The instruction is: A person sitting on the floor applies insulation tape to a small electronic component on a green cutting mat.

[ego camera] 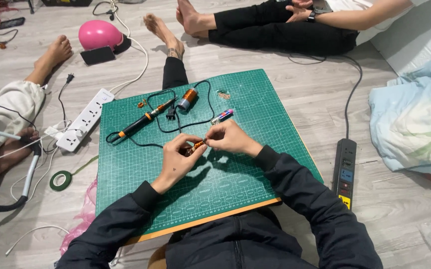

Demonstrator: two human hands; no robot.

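Both my hands meet over the middle of a green cutting mat (235,184). My left hand (177,158) and my right hand (229,137) pinch a small copper-coloured piece (196,146) between their fingertips. Beyond them on the mat lie a soldering iron (145,119) with an orange and black handle and its black cord, a spool of copper wire (187,97), and a small blue and pink cylinder (222,116). Tiny copper bits (142,104) rest near the mat's far edge.
A white power strip (85,119) and a roll of green tape (60,180) lie left of the mat. A black power strip (345,172) is on the right, by a pale blanket (414,124). Other people's legs and bare feet (161,30) sit beyond, near a pink helmet (99,35).
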